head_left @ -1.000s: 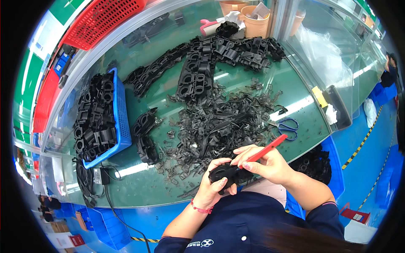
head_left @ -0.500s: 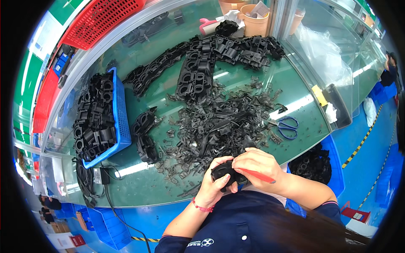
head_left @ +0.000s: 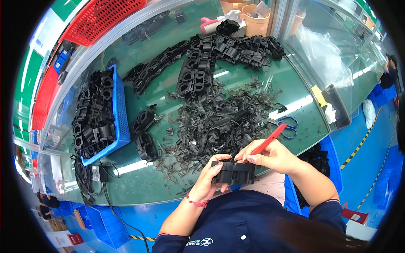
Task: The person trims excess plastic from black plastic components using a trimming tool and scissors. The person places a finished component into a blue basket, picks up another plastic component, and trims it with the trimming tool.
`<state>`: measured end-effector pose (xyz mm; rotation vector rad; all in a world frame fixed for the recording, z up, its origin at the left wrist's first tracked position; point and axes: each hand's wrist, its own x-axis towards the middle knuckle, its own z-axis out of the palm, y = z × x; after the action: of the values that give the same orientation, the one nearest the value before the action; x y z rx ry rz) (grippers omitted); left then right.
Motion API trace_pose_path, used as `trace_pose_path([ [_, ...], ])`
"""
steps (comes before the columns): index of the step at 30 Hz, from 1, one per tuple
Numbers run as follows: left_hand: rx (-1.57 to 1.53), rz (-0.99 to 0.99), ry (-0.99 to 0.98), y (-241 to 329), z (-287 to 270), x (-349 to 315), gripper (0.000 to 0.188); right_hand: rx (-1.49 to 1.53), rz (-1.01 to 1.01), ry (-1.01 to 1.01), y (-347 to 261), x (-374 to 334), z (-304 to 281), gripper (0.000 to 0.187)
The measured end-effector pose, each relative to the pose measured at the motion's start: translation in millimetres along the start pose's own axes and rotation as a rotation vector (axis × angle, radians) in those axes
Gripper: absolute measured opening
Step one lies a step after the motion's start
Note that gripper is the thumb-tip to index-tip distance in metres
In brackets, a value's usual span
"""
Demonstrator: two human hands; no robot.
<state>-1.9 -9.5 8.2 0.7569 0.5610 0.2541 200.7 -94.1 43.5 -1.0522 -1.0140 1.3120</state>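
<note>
Close to my body, at the table's near edge, my left hand (head_left: 206, 179) grips a black moulded plastic part (head_left: 233, 173) by its left end. My right hand (head_left: 271, 155) holds a slim red-handled tool (head_left: 272, 138) like a pen, its handle slanting up to the right. The tool's working tip is hidden by my fingers, so its kind cannot be made out. Those fingers are at the top right edge of the part. Just beyond both hands spreads a heap of black and translucent plastic scraps (head_left: 215, 122).
At left stands a blue basket (head_left: 122, 111) full of black parts, with a cable and adapter (head_left: 99, 173) below. More black parts (head_left: 196, 69) line the back of the green table (head_left: 303, 99). Blue-handled scissors (head_left: 289, 127) lie right of the scraps. A blue bin (head_left: 333, 162) stands beyond the table edge.
The black part has been turned and now shows a long side. The red tool has swung from pointing down-right to pointing up-right, with my right hand turned over.
</note>
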Motion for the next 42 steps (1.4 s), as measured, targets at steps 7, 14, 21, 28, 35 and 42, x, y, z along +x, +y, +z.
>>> trace_pose_path([
  [7, 0.103, 0.022, -0.057, 0, -6, -1, 0.039, -0.185, 0.154, -0.184, -10, 7, -5, 0.017],
  [14, 0.215, 0.004, -0.17, 3, -15, 0, 0.032, -0.238, 0.158, -0.244, -14, 9, -5, 0.016],
  [21, 0.183, -0.019, -0.15, 6, -11, 1, 0.032, -0.6, -0.043, -0.222, -15, 4, 4, 0.012],
  [28, 0.405, 0.187, 0.081, 5, 1, 1, 0.024, -0.92, -0.522, -0.169, -5, 0, 12, 0.024],
  [35, 0.352, 0.2, 0.152, 4, 4, 2, 0.021, -0.873, -0.84, -0.029, 11, 1, 11, 0.019],
  [42, 0.264, 0.288, 0.223, 1, 5, 8, 0.02, -0.201, -0.29, -0.4, 1, -22, 31, 0.012],
])
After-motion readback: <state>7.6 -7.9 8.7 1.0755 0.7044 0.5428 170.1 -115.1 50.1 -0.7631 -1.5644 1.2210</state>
